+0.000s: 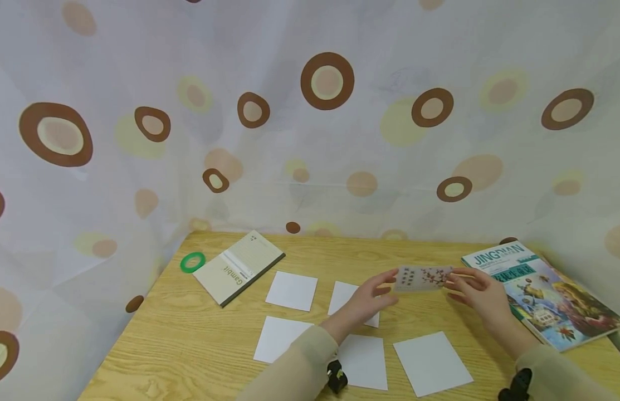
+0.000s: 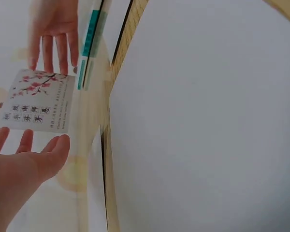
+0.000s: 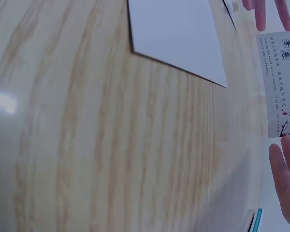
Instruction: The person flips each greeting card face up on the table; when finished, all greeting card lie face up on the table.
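A small, pale printed card (image 1: pixel 422 278) is held up over the table between both hands. It bears a pink blossom branch and dark characters, which the left wrist view shows on the card (image 2: pixel 38 101). My left hand (image 1: pixel 367 301) holds its left end by the edge with thumb and fingertips. At the opposite end, my right hand (image 1: pixel 482 295) grips the edge the same way. In the right wrist view part of the card (image 3: pixel 280 82) is cut off by the frame, as are both hands. Below lie several white square papers (image 1: pixel 432 363), one partly behind the left hand.
A cream "Gambit" notebook (image 1: pixel 239 267) lies at the back left of the wooden table (image 1: pixel 154 340), with a green ring (image 1: pixel 193 262) beside it. On the right is a colourful magazine (image 1: pixel 545 301), close to the right forearm. A dotted curtain (image 1: pixel 289 145) hangs behind the table.
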### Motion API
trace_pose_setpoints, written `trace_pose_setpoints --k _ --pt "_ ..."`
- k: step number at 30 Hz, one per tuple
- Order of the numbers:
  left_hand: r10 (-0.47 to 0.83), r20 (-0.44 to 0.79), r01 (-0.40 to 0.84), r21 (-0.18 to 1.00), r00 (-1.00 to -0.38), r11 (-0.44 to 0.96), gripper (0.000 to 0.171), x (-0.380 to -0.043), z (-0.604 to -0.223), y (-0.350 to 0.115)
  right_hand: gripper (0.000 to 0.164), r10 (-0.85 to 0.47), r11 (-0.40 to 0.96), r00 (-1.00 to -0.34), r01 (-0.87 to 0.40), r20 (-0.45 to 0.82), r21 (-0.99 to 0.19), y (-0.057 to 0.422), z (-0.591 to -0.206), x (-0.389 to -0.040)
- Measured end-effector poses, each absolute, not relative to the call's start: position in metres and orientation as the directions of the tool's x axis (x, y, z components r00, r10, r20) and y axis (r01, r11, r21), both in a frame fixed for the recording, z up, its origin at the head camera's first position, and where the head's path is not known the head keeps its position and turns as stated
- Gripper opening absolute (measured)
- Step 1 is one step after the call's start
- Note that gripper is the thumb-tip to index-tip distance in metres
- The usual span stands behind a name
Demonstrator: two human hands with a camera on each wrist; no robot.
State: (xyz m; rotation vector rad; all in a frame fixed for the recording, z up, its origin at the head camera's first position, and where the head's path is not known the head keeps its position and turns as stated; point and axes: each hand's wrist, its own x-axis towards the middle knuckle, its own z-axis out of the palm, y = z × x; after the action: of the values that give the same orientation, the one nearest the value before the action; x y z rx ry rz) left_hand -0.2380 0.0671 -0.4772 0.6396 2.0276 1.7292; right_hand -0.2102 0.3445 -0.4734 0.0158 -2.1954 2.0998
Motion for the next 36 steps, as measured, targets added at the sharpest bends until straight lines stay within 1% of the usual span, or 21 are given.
trace_pose_setpoints --k 3,7,10,13,16,22,25,29,32,36 --pt "0.566 -0.016 0.065 0.990 -0.824 0.122 0.061 -0.240 -0.477 0.068 0.028 0.079 0.073 -0.994 -0.069 0.074 -0.995 0.342 -0.474 -0.210" --pt "0.553 -0.031 0.032 0.994 -0.833 0.104 0.061 -0.239 -0.475 0.069 0.037 0.116 0.188 -0.991 -0.036 0.058 -0.981 0.338 -0.474 -0.210" --pt "0.547 -0.045 0.015 0.994 -0.836 0.104 0.062 -0.239 -0.473 0.069 0.046 0.139 0.286 -0.988 -0.027 0.069 -0.958 0.336 -0.474 -0.211" --pt "0.544 -0.055 0.010 0.993 -0.838 0.117 0.063 -0.239 -0.473 0.070 0.051 0.148 0.352 -0.986 -0.025 0.082 -0.936 0.334 -0.476 -0.211" --pt "0.533 -0.069 -0.006 0.993 -0.843 0.120 0.063 -0.239 -0.474 0.072 0.050 0.159 0.423 -0.982 -0.024 0.100 -0.906 0.334 -0.477 -0.211" --pt "0.472 -0.112 -0.079 0.993 -0.874 0.088 0.061 -0.240 -0.475 0.079 0.040 0.215 0.586 -0.962 -0.009 0.167 -0.810 0.330 -0.477 -0.215" --pt "0.450 -0.132 -0.107 0.991 -0.883 0.081 0.061 -0.241 -0.477 0.082 0.038 0.228 0.612 -0.960 0.010 0.164 -0.790 0.329 -0.477 -0.219" --pt "0.437 -0.152 -0.130 0.988 -0.887 0.080 0.061 -0.243 -0.479 0.083 0.037 0.221 0.611 -0.967 0.033 0.130 -0.791 0.328 -0.481 -0.224" --pt "0.431 -0.168 -0.153 0.986 -0.887 0.070 0.061 -0.243 -0.479 0.083 0.038 0.202 0.609 -0.972 0.030 0.119 -0.793 0.327 -0.482 -0.227" --pt "0.417 -0.196 -0.187 0.980 -0.887 0.063 0.061 -0.242 -0.480 0.084 0.044 0.169 0.626 -0.977 0.007 0.127 -0.780 0.327 -0.482 -0.228"
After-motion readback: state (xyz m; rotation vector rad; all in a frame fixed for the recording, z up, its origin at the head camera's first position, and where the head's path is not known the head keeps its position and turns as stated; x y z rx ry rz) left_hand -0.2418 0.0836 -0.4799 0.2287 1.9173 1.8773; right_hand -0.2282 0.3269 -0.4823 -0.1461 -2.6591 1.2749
